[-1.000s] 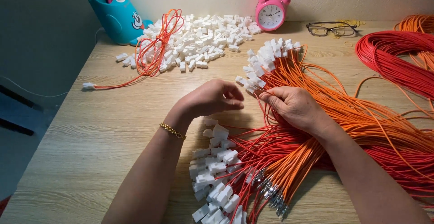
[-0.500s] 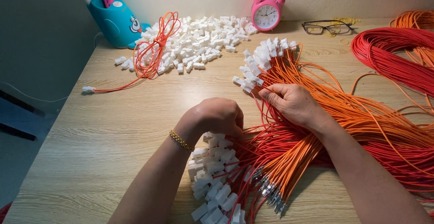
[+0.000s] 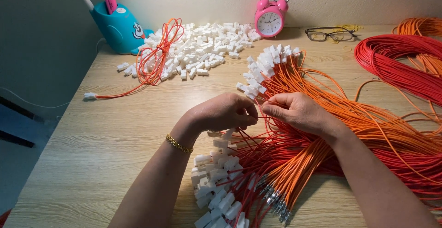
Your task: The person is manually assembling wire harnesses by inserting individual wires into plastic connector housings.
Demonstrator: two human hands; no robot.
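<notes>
My left hand (image 3: 223, 113), with a gold bracelet on its wrist, is curled shut over a white plastic connector (image 3: 229, 134) at the end of a red wire. My right hand (image 3: 297, 113) pinches thin orange wire right beside the left fingertips. Both hands hover over a big bundle of orange and red wires (image 3: 322, 163). White connectors (image 3: 216, 186) cluster on the wire ends below my left hand, and another connector cluster (image 3: 264, 69) lies just beyond my hands. Bare metal wire ends (image 3: 274, 198) fan out near the front.
A heap of loose white connectors (image 3: 202, 48) and a coiled orange wire (image 3: 156, 55) lie at the back left, next to a teal pen holder (image 3: 117, 25). A pink alarm clock (image 3: 270, 18), glasses (image 3: 329, 34) and red wire coils (image 3: 396, 62) sit at the back right.
My left hand dipped toward the connector cluster near me, then rose back beside the right hand with a connector in its fingers. The right hand stayed on the orange wires.
</notes>
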